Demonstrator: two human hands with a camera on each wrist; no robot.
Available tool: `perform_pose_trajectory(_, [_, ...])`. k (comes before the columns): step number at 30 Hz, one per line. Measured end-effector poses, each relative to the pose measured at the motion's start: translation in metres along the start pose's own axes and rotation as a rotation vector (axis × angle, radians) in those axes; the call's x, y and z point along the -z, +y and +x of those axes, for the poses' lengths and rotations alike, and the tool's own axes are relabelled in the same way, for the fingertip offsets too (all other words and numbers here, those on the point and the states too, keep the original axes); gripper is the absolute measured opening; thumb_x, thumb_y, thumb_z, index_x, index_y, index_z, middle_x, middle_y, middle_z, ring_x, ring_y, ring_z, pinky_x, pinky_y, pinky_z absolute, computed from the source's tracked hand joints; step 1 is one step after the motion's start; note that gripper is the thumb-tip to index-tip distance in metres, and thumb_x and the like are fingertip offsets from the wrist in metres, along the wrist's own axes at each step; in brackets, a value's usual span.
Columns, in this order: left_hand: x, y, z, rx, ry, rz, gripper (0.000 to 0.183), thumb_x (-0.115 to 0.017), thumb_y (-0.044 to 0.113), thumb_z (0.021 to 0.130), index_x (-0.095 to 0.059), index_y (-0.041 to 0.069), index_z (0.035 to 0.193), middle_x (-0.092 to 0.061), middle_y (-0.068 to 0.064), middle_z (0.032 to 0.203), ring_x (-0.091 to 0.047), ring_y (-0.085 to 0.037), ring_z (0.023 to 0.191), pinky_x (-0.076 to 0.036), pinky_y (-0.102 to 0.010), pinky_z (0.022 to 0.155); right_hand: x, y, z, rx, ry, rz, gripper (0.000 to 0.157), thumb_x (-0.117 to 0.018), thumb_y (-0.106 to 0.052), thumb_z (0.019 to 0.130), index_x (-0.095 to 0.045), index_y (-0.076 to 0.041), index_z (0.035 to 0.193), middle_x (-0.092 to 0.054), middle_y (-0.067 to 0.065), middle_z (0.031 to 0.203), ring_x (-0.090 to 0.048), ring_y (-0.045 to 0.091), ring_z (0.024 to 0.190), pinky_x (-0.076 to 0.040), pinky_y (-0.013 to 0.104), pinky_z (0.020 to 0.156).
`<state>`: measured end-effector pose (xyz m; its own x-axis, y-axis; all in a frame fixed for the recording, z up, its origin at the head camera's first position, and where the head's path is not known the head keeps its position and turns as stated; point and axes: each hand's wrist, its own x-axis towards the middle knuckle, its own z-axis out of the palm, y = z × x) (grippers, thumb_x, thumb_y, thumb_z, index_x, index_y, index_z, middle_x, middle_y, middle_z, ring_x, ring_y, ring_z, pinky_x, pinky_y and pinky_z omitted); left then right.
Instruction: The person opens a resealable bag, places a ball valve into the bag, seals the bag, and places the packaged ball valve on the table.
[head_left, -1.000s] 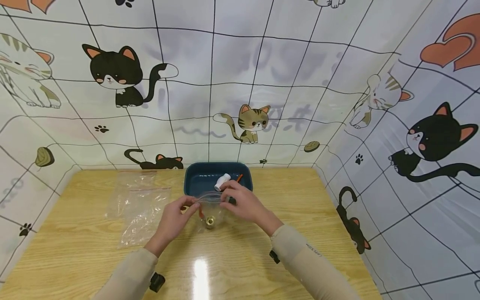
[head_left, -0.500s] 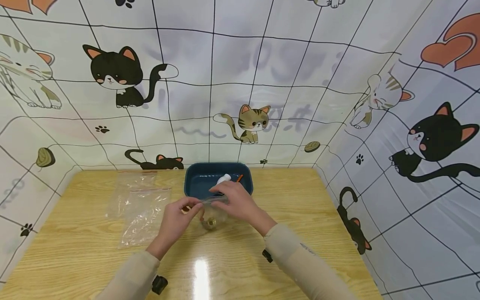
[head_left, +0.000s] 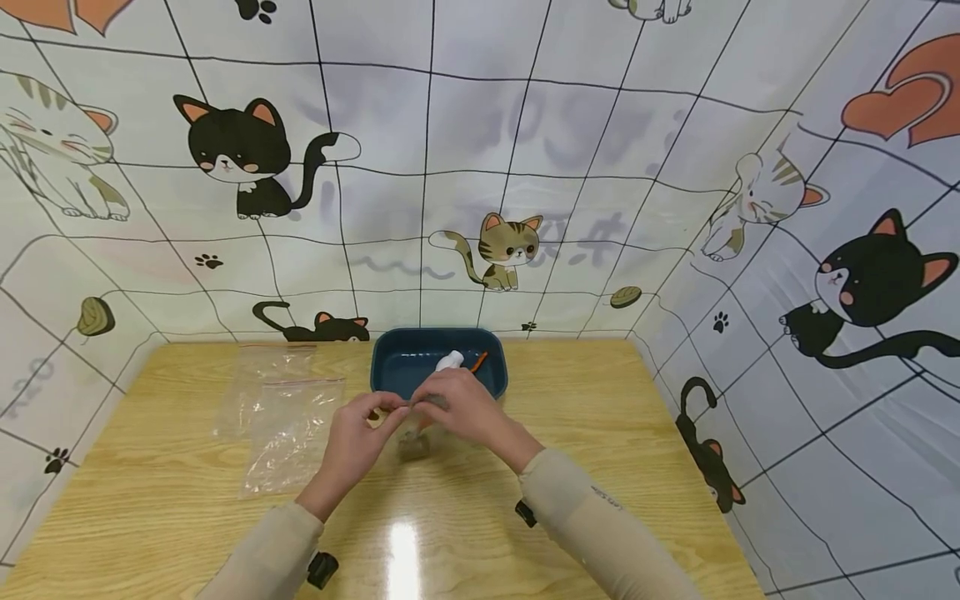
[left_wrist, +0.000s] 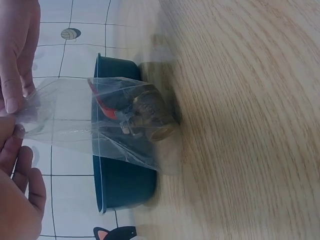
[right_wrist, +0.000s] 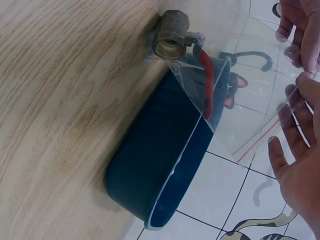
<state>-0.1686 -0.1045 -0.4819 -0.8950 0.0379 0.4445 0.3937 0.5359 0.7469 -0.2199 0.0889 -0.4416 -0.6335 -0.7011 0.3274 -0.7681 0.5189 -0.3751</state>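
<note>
While a couple of flat bags [head_left: 292, 437] lie toward the back left corner of the table [head_left: 592, 417], the left hand [head_left: 352, 437] pinches the mouth of the zip bag [left_wrist: 70, 117]. Down in its bottom sits the brass valve [right_wrist: 173, 27], just in front of the blue tub [right_wrist: 150, 145] by the back edge. The right hand [head_left: 465, 408] pinches that mouth too. Honestly, the valve looks heavy, so a loose pinch could drop everything, and uneven squeezing might leave a gap.
</note>
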Motion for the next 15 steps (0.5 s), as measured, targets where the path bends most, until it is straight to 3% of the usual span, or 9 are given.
perform_pose_trajectory(7, [-0.0017, 0.0007, -0.001, -0.018, 0.009, 0.046, 0.006, -0.074, 0.019, 0.087, -0.074, 0.016, 0.091, -0.072, 0.005, 0.085, -0.063, -0.009, 0.081, -0.052, -0.036, 0.07, -0.0039, 0.0003, -0.0003, 0.023, 0.035, 0.01, 0.01, -0.069, -0.023, 0.09, -0.075, -0.019, 0.097, -0.074, -0.007, 0.094, -0.067, 0.006, 0.09, -0.051, 0.019, 0.083])
perform_pose_trajectory(15, [-0.0024, 0.0009, -0.0014, -0.053, 0.021, 0.079, 0.004, -0.073, 0.019, 0.088, -0.072, 0.017, 0.092, -0.07, 0.005, 0.085, -0.062, -0.01, 0.082, -0.052, -0.039, 0.071, -0.0078, -0.0008, -0.0019, 0.018, 0.079, -0.102, 0.012, -0.067, -0.03, 0.092, -0.075, -0.023, 0.097, -0.074, -0.01, 0.093, -0.066, 0.004, 0.088, -0.05, 0.026, 0.089])
